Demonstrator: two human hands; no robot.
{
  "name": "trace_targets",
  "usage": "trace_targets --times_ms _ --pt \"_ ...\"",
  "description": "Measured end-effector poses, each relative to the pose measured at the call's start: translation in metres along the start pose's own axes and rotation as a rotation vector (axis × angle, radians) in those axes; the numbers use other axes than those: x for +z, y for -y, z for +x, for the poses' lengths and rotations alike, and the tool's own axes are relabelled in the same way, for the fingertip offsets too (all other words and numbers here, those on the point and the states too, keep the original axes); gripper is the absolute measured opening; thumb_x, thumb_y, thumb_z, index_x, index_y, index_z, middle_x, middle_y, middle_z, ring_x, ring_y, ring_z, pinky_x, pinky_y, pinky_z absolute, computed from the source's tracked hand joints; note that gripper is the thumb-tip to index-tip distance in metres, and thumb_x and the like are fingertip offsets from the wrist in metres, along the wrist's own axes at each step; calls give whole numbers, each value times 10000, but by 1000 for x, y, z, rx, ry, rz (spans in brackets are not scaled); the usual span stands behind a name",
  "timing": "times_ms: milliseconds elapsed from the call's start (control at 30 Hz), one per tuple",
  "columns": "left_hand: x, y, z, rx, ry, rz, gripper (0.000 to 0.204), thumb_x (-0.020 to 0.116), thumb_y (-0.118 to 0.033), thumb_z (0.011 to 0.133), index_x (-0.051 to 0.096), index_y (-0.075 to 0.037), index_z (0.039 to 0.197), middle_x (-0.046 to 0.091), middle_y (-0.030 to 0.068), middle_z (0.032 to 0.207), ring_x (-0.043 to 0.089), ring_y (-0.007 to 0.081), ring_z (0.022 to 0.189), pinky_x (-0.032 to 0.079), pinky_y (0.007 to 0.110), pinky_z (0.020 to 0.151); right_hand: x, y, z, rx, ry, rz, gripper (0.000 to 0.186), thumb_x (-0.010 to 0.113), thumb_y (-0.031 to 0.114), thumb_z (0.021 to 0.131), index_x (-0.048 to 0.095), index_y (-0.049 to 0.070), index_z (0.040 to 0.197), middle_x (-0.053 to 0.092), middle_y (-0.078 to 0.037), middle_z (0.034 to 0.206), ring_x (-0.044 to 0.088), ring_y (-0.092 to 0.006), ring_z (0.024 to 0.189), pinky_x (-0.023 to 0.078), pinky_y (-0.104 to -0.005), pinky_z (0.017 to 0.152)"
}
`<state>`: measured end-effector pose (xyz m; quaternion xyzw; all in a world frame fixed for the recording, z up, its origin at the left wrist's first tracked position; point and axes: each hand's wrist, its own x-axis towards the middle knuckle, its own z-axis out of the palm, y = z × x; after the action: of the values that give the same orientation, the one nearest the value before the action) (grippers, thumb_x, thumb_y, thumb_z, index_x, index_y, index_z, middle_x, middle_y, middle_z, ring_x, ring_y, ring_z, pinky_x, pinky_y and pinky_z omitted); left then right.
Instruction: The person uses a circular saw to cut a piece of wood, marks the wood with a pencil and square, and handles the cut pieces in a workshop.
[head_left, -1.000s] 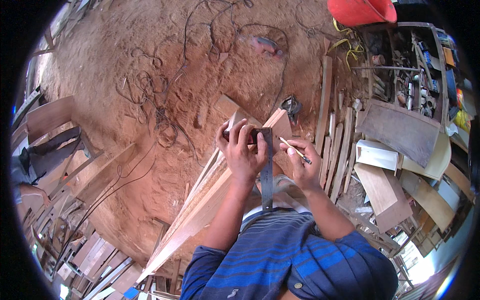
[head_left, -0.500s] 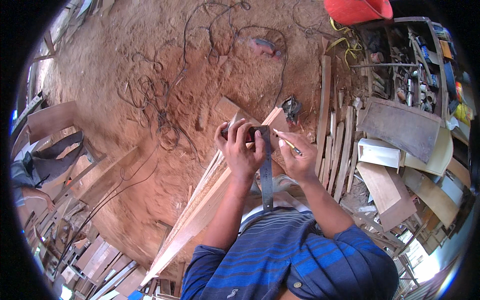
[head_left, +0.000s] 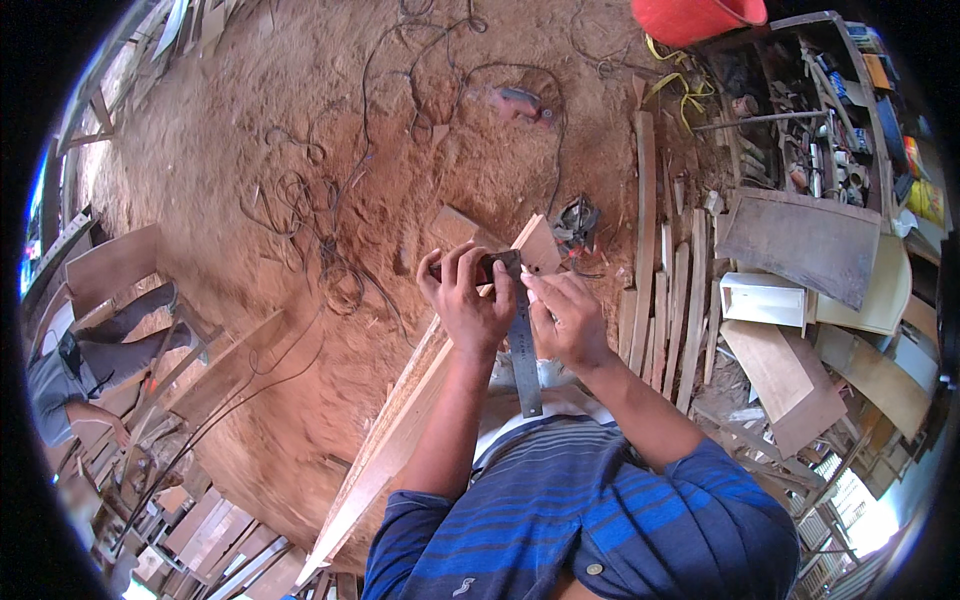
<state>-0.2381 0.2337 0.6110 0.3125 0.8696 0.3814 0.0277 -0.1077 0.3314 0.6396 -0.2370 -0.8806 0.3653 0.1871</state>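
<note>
A long pale wooden board (head_left: pixel 392 445) runs from the lower left up to its sawn end just beyond my hands. My left hand (head_left: pixel 472 305) is closed on the dark stock of a try square (head_left: pixel 525 368), pressing it at the board near that end. The square's steel blade points back toward my striped shirt. In my right hand (head_left: pixel 572 318) a pencil is pinched, mostly hidden by the fingers. Its pale tip (head_left: pixel 525 271) is at the upper part of the blade, close to my left fingers.
Loose black cables (head_left: pixel 310 205) lie on the reddish dirt floor. Power tools (head_left: pixel 578 222) rest beyond the board. Wood strips (head_left: pixel 682 310), a white box (head_left: pixel 764 302) and a tool-filled crate (head_left: pixel 790 130) stand right, below a red bucket (head_left: pixel 695 18). Another person (head_left: pixel 100 375) is at the left.
My right hand has moved left and brought the pencil to the square's blade; the pencil now shows less. My left hand stays on the square, and the whole view has shifted slightly.
</note>
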Motion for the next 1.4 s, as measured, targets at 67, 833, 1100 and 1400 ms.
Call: trace_targets --times_ms 67,833,1100,1400 --pt "-1 0 0 9 -7 17 225 760 -150 887 720 -77 1095 728 105 1176 552 374 1230 366 506 1150 3 0 -4 5 -19 17 311 697 -26 913 736 -10 1221 733 -166 1048 696 -350 938 569 -451 849" --pt "3 2 -2 27 -15 52 232 751 -184 888 711 -81 1092 708 113 1163 546 382 1247 353 517 1165 -1 7 1 69 -51 116 228 647 5 963 727 -33 1173 733 -203 1024 706 -390 957 575 -470 858" --pt "2 3 -3 41 -19 74 249 754 -182 884 708 -81 1107 710 108 1164 545 388 1248 358 517 1161 -10 13 -14 107 -42 131 237 650 8 965 728 -31 1185 734 -204 1027 706 -382 965 576 -467 857" --pt "5 4 -4 47 -4 48 255 757 -185 879 709 -84 1108 711 104 1161 525 398 1261 369 518 1146 4 0 10 50 -99 80 228 657 16 958 730 -37 1168 738 -197 1039 703 -388 978 571 -472 881"
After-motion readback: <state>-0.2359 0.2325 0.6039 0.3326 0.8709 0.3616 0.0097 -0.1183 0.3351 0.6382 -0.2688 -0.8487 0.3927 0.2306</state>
